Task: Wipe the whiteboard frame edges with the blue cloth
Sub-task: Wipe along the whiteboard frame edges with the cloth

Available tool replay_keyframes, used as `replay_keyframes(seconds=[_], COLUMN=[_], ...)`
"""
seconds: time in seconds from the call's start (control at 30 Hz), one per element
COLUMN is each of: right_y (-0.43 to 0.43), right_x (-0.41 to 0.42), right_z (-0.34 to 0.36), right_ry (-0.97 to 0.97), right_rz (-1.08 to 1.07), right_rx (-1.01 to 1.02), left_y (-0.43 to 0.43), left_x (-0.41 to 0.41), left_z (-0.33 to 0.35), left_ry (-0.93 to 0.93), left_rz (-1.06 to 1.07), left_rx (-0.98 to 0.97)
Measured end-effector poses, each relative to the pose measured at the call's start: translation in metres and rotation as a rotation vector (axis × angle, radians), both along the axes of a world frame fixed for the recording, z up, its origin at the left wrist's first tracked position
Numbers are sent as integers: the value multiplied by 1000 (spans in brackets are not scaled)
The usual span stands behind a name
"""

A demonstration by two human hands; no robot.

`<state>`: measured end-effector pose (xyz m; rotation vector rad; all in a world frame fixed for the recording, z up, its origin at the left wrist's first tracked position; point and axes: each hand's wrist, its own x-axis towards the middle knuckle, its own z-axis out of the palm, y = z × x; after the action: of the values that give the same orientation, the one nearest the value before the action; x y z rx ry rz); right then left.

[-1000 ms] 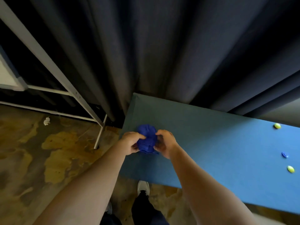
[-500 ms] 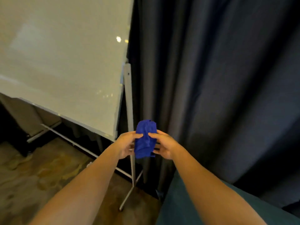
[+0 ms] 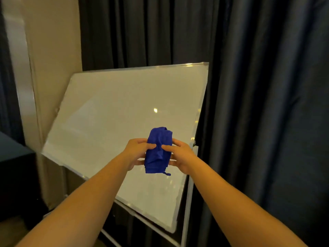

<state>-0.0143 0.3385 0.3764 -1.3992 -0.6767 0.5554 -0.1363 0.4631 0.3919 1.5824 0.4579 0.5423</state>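
A bunched blue cloth [image 3: 157, 150] is held up in front of me between both hands. My left hand [image 3: 136, 151] grips its left side and my right hand [image 3: 179, 155] grips its right side, thumbs on the front. Behind the cloth stands a tilted whiteboard [image 3: 110, 122] with a thin silver frame [image 3: 202, 107] running round it. The cloth hangs in the air, apart from the board. The board's lower right corner sits near the bottom of the view.
Dark curtains [image 3: 267, 104] hang behind and to the right of the board. A beige wall or pillar [image 3: 53, 41] rises at the left. The stand's metal leg [image 3: 187, 211] runs down at the board's right side. A dark piece of furniture [image 3: 14, 157] sits at the far left.
My view has swung up from the blue table to the whiteboard, which now fills the middle. Both hands still hold the cloth, now raised in front of the board.
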Motion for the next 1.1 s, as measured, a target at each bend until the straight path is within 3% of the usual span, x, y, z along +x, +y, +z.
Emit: replay_keyframes(seconds=[0.37,0.67,0.93,1.1], right_y=[129,283,395,445], right_x=[73,207,293,317], right_z=[90,167,242,291], right_ry=[-222,-423,-792,-1302], right_rz=[-33,-199,-472,-755], right_rx=[53,116,56,-121], left_y=[137,295,405,451], left_x=[79,234,335,389], left_z=[75,150,215,239], left_ry=[-130,-216,-305,-480], left_rz=[-13,-65,-151,-355], left_rx=[87,213,222,4])
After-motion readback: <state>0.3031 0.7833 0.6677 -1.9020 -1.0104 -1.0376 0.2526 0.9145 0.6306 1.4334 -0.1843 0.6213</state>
